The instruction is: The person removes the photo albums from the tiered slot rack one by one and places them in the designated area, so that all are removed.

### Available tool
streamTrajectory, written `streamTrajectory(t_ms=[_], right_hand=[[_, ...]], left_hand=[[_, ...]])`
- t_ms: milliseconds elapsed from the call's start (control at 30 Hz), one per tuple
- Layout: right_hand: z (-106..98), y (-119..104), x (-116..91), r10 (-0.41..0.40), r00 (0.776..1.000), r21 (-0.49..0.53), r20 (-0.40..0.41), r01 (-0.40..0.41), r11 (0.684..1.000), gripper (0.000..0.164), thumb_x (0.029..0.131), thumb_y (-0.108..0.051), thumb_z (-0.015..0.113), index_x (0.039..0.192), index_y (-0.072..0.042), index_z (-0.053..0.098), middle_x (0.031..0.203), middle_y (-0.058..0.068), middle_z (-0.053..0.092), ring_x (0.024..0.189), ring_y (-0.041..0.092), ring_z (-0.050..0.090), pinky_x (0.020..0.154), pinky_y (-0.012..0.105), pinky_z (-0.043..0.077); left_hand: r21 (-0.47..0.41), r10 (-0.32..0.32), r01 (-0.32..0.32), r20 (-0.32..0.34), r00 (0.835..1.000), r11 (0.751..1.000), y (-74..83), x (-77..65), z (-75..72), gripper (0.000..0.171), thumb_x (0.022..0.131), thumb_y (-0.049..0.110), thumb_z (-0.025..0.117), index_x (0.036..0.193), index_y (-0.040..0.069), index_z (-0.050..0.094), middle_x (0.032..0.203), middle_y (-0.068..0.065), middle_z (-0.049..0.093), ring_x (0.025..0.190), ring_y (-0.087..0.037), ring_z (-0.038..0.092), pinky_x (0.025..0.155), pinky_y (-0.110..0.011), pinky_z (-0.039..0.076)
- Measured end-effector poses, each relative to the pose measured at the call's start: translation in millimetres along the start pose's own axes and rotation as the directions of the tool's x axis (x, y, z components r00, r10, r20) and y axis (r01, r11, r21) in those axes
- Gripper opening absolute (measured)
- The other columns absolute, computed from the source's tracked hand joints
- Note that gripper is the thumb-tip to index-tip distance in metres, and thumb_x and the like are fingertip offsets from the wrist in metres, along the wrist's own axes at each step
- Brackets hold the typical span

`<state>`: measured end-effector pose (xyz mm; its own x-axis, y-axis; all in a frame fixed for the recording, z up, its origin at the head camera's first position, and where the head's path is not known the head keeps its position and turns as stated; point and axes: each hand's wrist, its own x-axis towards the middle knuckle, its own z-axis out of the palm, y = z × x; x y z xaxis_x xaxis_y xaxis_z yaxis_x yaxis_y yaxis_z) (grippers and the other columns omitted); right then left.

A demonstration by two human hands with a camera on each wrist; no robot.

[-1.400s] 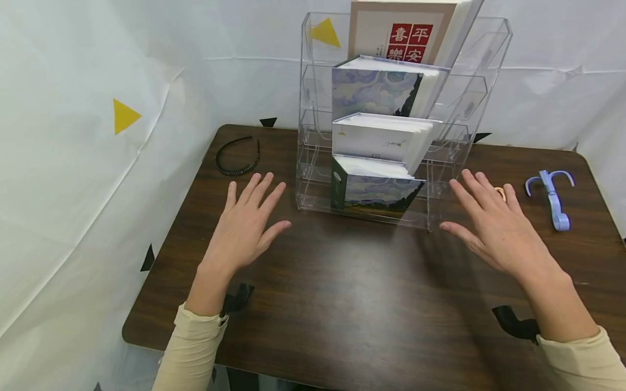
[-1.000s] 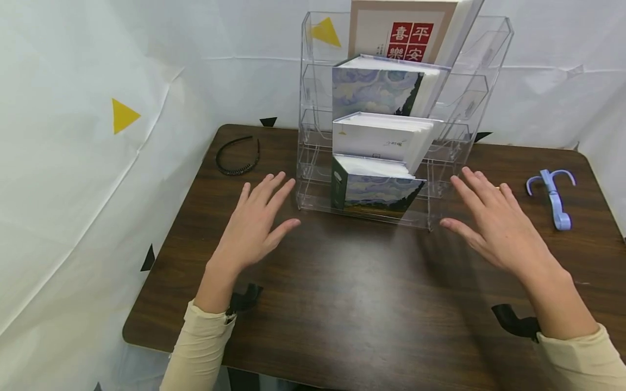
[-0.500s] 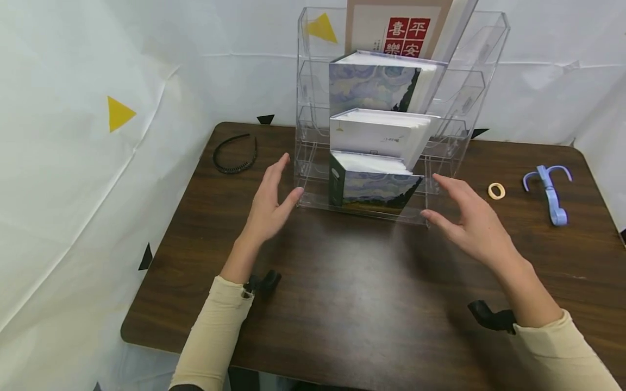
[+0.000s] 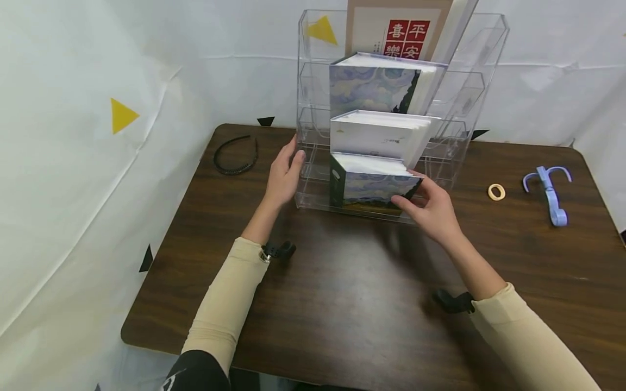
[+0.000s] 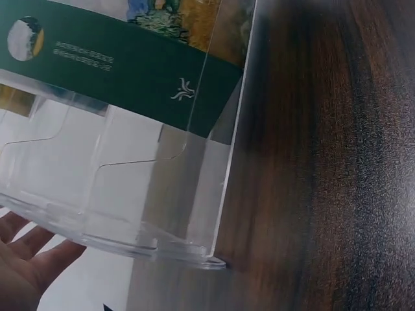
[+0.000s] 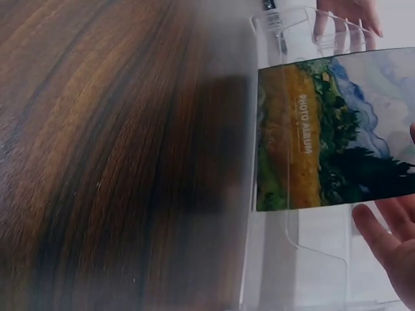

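Observation:
A clear acrylic tiered rack stands on the table, its tiers filled with photo albums. In the lowest tier is a photo album with a painted landscape cover and green spine; the right wrist view shows "PHOTO ALBUM" on it. My right hand pinches this album at its right edge, thumb on the front cover, fingers behind. My left hand rests against the rack's left side with fingers extended. In the left wrist view, its fingers lie along the outer side of the clear plastic.
Higher tiers hold a white album, another painted album and a beige one with red characters. A black headband lies left; a cream ring and a light blue hook-shaped item lie right. White sheeting surrounds the table.
Both hands have moved inward from either side of the rack. The left has come to the rack's left side; the right has taken hold of the lowest photo album.

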<state>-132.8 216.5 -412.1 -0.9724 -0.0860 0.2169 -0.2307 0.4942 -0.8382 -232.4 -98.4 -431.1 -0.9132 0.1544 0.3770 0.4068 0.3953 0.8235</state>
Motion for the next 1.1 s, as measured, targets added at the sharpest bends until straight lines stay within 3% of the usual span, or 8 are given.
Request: streamTrajectory(t_ms=[100, 267, 567, 800, 1100], right_hand=[[5, 2, 5, 0.010, 1.000, 0.017, 0.022, -0.010, 1.000, 0.044, 0.089, -0.003, 0.071, 0.129, 0.006, 0.056, 0.119, 0.022, 0.061, 0.105, 0.021, 0.061, 0.079, 0.013, 0.048], [11, 4, 10, -0.004, 0.999, 0.054, 0.040, 0.002, 0.999, 0.034, 0.090, -0.002, 0.069, 0.120, 0.009, 0.059, 0.115, 0.021, 0.062, 0.099, 0.001, 0.056, 0.079, 0.012, 0.047], [18, 5, 13, -0.046, 0.998, -0.025, -0.046, 0.045, 0.999, 0.019, 0.089, -0.009, 0.073, 0.096, 0.005, 0.062, 0.091, 0.009, 0.066, 0.090, 0.023, 0.066, 0.076, 0.014, 0.049], [16, 6, 20, -0.078, 0.994, -0.037, -0.071, 0.075, 0.996, 0.017, 0.087, -0.004, 0.074, 0.093, 0.006, 0.063, 0.090, 0.017, 0.069, 0.082, 0.002, 0.062, 0.073, 0.012, 0.048], [1, -15, 23, -0.128, 0.990, -0.050, -0.055, 0.125, 0.991, 0.013, 0.087, -0.003, 0.074, 0.094, 0.004, 0.065, 0.083, 0.012, 0.069, 0.077, 0.001, 0.062, 0.069, 0.011, 0.047]], left_hand=[[0.024, 0.011, -0.011, -0.010, 1.000, 1.000, -2.2, 3.3, 2.0, 0.047, 0.106, 0.020, 0.041, 0.150, 0.003, 0.038, 0.143, -0.015, 0.050, 0.133, -0.024, 0.045, 0.109, -0.034, 0.032], [0.032, -0.017, 0.018, -0.030, 0.999, 0.999, -3.3, 1.4, -0.3, 0.045, 0.106, 0.018, 0.040, 0.148, 0.002, 0.040, 0.146, -0.015, 0.047, 0.135, -0.025, 0.044, 0.110, -0.032, 0.032], [0.046, -0.036, 0.038, -0.041, 0.998, 0.998, -6.3, -1.2, -1.3, 0.046, 0.106, 0.021, 0.041, 0.149, 0.004, 0.040, 0.144, -0.015, 0.049, 0.131, -0.026, 0.047, 0.108, -0.037, 0.036], [0.033, -0.040, 0.042, -0.065, 0.997, 0.999, -9.9, -0.3, 4.1, 0.045, 0.105, 0.022, 0.044, 0.147, 0.005, 0.045, 0.140, -0.015, 0.053, 0.128, -0.027, 0.051, 0.105, -0.039, 0.039], [0.032, -0.041, 0.044, -0.073, 0.996, 0.999, -8.2, -1.5, 6.7, 0.045, 0.105, 0.023, 0.044, 0.147, 0.006, 0.045, 0.141, -0.013, 0.052, 0.128, -0.028, 0.051, 0.104, -0.041, 0.039]])
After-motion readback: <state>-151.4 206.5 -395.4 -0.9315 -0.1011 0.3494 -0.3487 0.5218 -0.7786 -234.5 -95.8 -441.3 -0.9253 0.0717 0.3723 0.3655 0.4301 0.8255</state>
